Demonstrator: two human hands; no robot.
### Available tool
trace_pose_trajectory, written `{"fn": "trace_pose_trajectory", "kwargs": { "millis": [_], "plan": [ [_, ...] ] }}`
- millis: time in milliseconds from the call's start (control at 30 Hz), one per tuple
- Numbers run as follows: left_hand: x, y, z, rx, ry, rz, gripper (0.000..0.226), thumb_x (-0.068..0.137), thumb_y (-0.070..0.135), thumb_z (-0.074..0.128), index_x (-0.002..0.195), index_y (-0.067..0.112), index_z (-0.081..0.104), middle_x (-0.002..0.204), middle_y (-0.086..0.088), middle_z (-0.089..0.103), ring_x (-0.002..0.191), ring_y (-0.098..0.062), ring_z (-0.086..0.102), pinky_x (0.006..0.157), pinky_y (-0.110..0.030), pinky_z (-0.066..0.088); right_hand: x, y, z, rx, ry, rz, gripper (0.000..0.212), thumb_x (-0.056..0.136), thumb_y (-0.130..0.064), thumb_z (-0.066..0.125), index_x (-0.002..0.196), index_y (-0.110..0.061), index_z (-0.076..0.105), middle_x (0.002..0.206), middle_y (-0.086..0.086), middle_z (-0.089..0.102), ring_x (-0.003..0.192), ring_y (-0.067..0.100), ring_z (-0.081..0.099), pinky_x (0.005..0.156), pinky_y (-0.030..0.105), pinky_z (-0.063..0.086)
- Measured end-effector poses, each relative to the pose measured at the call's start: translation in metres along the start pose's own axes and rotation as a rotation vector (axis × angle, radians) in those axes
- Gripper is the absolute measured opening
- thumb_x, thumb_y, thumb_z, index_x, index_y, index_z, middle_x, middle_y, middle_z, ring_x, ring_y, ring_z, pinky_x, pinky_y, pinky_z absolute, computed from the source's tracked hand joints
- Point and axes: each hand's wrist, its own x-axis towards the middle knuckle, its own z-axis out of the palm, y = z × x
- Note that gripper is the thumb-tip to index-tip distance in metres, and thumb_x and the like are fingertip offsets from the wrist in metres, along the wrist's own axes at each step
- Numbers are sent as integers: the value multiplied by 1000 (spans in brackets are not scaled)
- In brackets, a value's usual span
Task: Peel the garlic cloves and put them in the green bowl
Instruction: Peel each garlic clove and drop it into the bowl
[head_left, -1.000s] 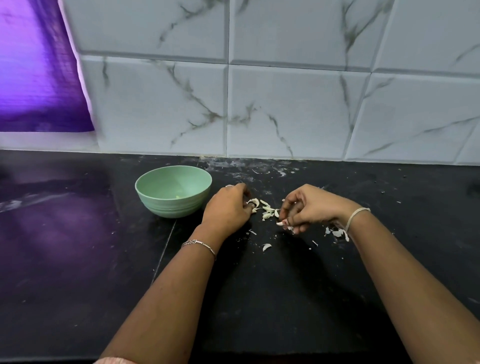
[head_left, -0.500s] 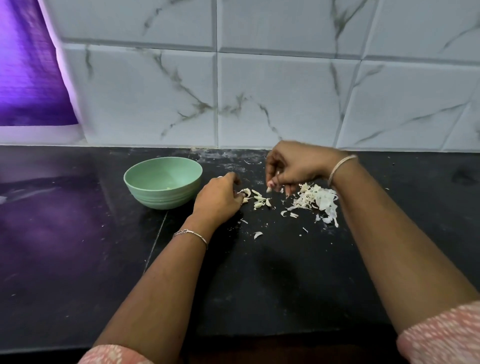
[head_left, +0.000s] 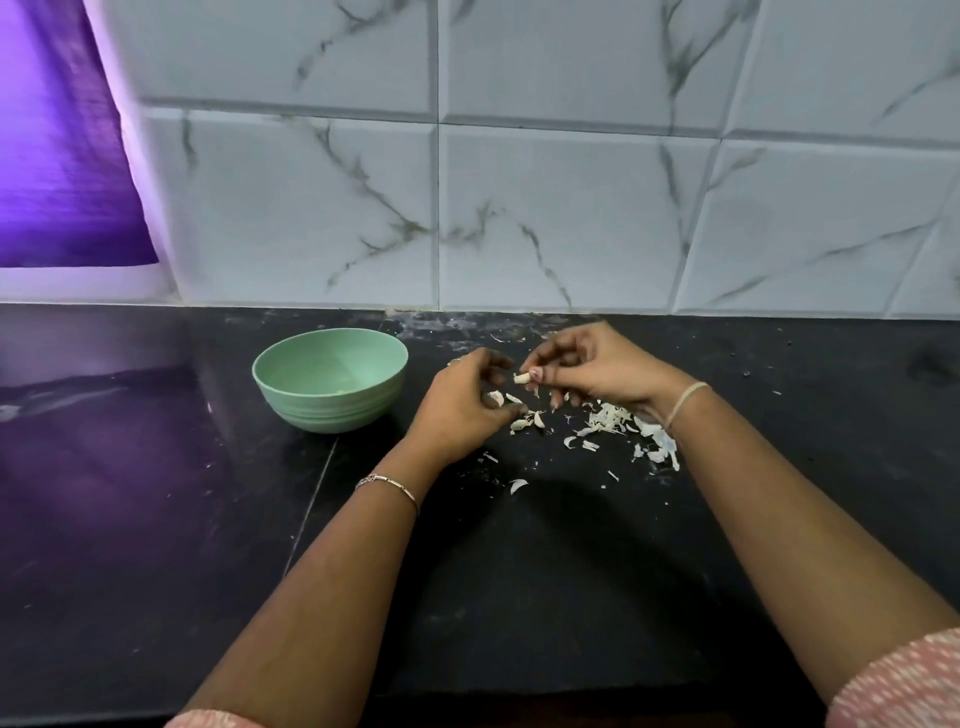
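Garlic clove: pinched by your right hand.
Left hand: curled beside it, hold unclear.
Surface: black counter, tiled wall.

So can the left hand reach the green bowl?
Probably yes: the left hand sits right of the green bowl, only bare counter between; the right hand holds the garlic clove.

One head-worn view, we look forward and down across the black worktop toward its back edge and the tiled wall, close over its near edge.
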Motion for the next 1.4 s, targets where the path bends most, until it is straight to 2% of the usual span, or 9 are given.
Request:
{"fn": "trace_pose_trajectory", "kwargs": {
  "millis": [100, 300, 533, 767, 900, 1000, 1200, 1300, 1400],
  "plan": [
    [0, 10, 8, -213, 45, -4, 33, 73, 15, 84, 101, 16, 66, 81, 7, 63, 57, 3, 52, 61, -9, 44, -7, 19, 1, 240, 82, 28, 12, 86, -4, 68, 98, -3, 67, 69, 3, 70, 51, 9, 60, 44, 15, 43],
    [6, 11, 24, -448, 46, -49, 19, 78, 10, 80, 88, 23, 70, 75, 3, 68, 67, -12, 57, 68, -23, 49, -8, 36, 9, 509, 210, 71, 7, 89, -7, 64, 92, -10, 59, 66, 3, 68, 45, 10, 55, 41, 16, 40],
    [8, 17, 26, -672, 28, -123, 29, 79, -4, 74, 105, 7, 67, 80, -1, 67, 66, 3, 63, 66, -10, 50, -2, 43, 19, 431, 289, 72, 7, 96, -17, 59, 93, -11, 59, 74, 7, 57, 43, 4, 45, 40, 15, 33],
    [7, 16, 26, -667, 78, -167, 13, 86, 3, 70, 94, 13, 67, 79, 1, 65, 61, -1, 56, 59, -15, 47, -6, 39, 21, 408, 247, 64, 8, 98, -17, 56, 96, -12, 60, 69, -2, 65, 49, 6, 51, 46, 16, 37],
    [7, 20, 26, -777, 47, -213, 13, 89, 2, 67, 101, 4, 62, 93, -10, 69, 75, -11, 65, 61, -18, 52, -7, 38, 13, 274, 313, 41, 4, 95, -14, 60, 96, -11, 62, 76, -2, 64, 54, 3, 57, 47, 15, 41],
    [6, 25, 26, -844, 30, -252, 10, 91, -2, 62, 99, 2, 59, 84, -13, 66, 70, -13, 65, 57, -18, 53, -7, 41, 6, 191, 436, 10, 22, 83, -6, 74, 103, -8, 63, 76, 3, 66, 53, -2, 57, 53, 14, 44],
    [7, 24, 26, -801, 25, -282, 10, 93, -2, 58, 94, 8, 62, 74, -9, 62, 58, -10, 55, 55, -19, 51, -14, 49, -14, -442, 616, 49, 19, 82, -23, 75, 98, -27, 65, 68, -13, 70, 70, 2, 65, 67, 26, 51],
    [7, 21, 27, -757, -8, -270, 10, 95, 4, 58, 103, 6, 64, 77, -8, 60, 58, -6, 54, 58, -19, 50, -16, 49, -18, -460, 600, 55, 9, 92, -19, 62, 92, -26, 67, 73, -15, 71, 76, 2, 67, 72, 32, 55],
    [6, 18, 28, -731, -45, -252, 19, 95, 8, 59, 112, 4, 65, 78, -5, 59, 58, -3, 57, 62, -19, 52, -15, 48, -13, -428, 575, 48, 11, 90, -30, 67, 86, -21, 72, 77, -11, 70, 76, 7, 63, 77, 32, 54]
  ]
}}
